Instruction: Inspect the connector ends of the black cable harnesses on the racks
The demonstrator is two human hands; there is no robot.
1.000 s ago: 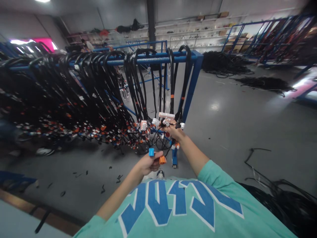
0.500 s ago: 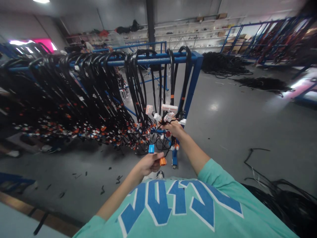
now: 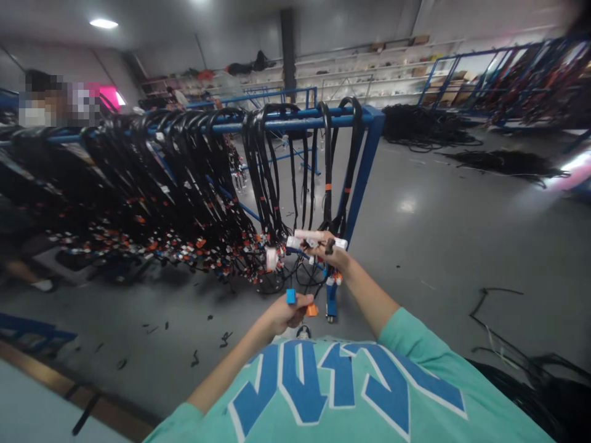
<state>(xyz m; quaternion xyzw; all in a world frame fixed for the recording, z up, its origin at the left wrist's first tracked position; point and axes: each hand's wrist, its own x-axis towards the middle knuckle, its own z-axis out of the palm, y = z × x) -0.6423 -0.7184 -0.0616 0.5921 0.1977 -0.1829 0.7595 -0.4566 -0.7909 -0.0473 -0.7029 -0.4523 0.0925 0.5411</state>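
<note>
Low in front of me, my left hand (image 3: 287, 312) is closed on wires that end in plugs: a blue connector (image 3: 290, 296) stands out above the fingers and an orange connector (image 3: 312, 310) below the fingertips. Higher and to the right, my right hand (image 3: 333, 251) grips a bunch of wires with white connectors (image 3: 308, 236) around its fingers. These belong to a black wire harness (image 3: 328, 166) with orange tape, draped over the blue rack's rail (image 3: 277, 124). Another white connector (image 3: 272, 259) hangs to the left of my right hand. The wires inside both hands are mostly hidden.
Many more harnesses (image 3: 152, 184) crowd the rail to the left, their connectors dangling. Black cable heaps lie on the floor at back right (image 3: 415, 126) and lower right (image 3: 545, 394). A person (image 3: 46, 104) is behind the rack at left. Black scraps (image 3: 225, 339) dot the floor.
My right hand has turned, and the white connectors around it have swung lower and flatter. One white connector now hangs farther down on the left. The left hand keeps its grip; the view has tilted up.
</note>
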